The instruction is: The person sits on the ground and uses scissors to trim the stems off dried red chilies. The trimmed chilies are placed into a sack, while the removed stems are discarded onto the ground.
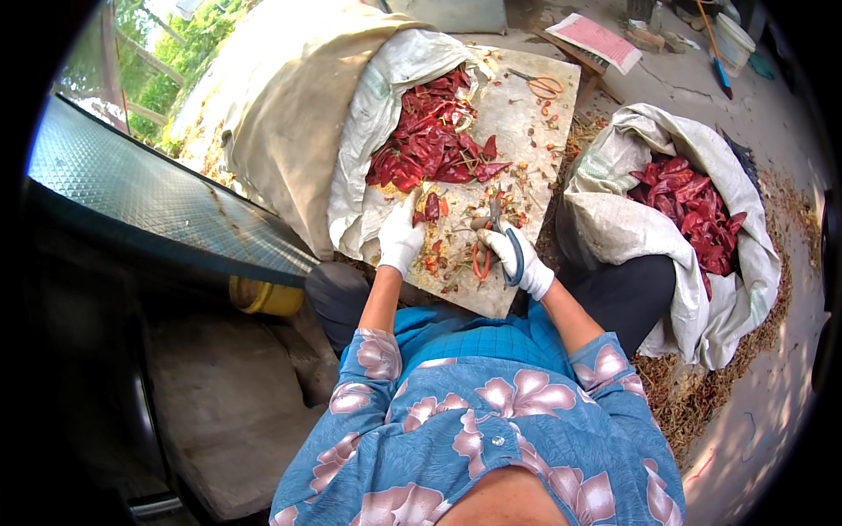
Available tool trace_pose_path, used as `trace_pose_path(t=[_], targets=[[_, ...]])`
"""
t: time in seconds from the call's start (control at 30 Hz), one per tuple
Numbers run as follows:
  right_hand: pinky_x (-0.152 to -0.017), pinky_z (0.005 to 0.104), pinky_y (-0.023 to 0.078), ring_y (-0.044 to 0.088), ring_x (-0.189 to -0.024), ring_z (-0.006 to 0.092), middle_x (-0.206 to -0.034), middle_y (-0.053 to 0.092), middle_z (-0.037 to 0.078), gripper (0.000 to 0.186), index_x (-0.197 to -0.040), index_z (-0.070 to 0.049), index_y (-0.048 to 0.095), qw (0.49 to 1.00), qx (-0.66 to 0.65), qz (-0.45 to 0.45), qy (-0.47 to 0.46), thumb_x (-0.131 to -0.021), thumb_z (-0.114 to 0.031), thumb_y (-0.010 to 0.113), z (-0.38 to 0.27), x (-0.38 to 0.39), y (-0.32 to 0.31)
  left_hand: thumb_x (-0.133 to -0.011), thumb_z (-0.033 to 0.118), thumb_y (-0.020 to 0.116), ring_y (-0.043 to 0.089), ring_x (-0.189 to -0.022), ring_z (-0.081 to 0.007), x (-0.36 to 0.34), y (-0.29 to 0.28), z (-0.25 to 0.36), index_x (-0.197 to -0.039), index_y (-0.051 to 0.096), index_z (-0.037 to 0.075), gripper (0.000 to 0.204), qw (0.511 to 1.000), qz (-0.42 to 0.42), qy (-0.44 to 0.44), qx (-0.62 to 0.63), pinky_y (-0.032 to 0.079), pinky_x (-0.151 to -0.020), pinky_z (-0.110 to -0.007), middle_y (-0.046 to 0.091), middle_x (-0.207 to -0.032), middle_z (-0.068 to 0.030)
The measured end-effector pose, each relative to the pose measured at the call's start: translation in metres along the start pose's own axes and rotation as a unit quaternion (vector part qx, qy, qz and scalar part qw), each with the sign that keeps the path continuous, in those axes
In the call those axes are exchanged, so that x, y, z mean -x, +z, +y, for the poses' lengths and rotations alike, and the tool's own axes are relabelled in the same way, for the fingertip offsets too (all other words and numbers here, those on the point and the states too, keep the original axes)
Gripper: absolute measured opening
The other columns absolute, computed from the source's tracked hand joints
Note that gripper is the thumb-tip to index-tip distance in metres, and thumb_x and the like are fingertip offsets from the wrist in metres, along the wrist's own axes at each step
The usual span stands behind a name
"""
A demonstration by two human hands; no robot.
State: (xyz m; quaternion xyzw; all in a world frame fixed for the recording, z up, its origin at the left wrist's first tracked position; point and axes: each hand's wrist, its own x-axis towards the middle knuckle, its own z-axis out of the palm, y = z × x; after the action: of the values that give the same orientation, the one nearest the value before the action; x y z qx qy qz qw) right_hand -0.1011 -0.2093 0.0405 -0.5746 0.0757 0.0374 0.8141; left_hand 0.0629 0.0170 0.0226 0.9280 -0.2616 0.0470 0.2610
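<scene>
My left hand point(402, 237), in a white glove, is closed at the near edge of a pile of dried red chili peppers point(430, 145). A single dark red chili pepper point(431, 207) shows at its fingertips and appears to be pinched there, though the grip is partly hidden. My right hand point(524, 261), gloved in white too, grips a pair of scissors point(513, 254) with a blue and a red handle loop. Their blades point away from me over the board point(535, 96). Stems, seeds and pepper bits lie scattered between my hands.
A large white sack point(373, 114) spills peppers onto the board from the left. At the right stands another open white sack point(614, 223) holding red peppers. Orange-handled scissors point(545, 87) lie on the board's far side. A quilted blue-grey panel point(167, 175) runs along the left.
</scene>
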Motion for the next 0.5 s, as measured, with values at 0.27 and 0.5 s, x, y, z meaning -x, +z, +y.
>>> trace_pose_path(t=[0.27, 0.5], targets=[[-0.067, 0.0312, 0.054, 0.063, -0.074, 0.0121, -0.085, 0.063, 0.001, 0.027, -0.123, -0.003, 0.065, 0.998, 0.030, 0.051, 0.010, -0.107, -0.024, 0.059, 0.012, -0.010, -0.002, -0.100, 0.029, 0.059, 0.072, -0.101, -0.0363, -0.028, 0.015, -0.005, -0.120, 0.073, 0.029, 0.025, 0.968, -0.111, 0.088, -0.208, 0.057, -0.085, -0.050, 0.070, -0.113, -0.0147], [-0.081, 0.0514, 0.055, 0.071, -0.088, 0.0444, -0.095, 0.073, 0.025, 0.038, -0.113, -0.003, 0.069, 0.912, 0.388, 0.127, -0.040, -0.097, -0.038, 0.066, -0.005, -0.004, 0.000, -0.082, 0.017, 0.080, 0.066, -0.110, -0.0386, -0.014, 0.007, 0.006, -0.122, 0.074, 0.027, 0.041, 0.988, -0.122, -0.005, -0.099, 0.056, -0.093, -0.046, 0.065, -0.117, -0.0144]])
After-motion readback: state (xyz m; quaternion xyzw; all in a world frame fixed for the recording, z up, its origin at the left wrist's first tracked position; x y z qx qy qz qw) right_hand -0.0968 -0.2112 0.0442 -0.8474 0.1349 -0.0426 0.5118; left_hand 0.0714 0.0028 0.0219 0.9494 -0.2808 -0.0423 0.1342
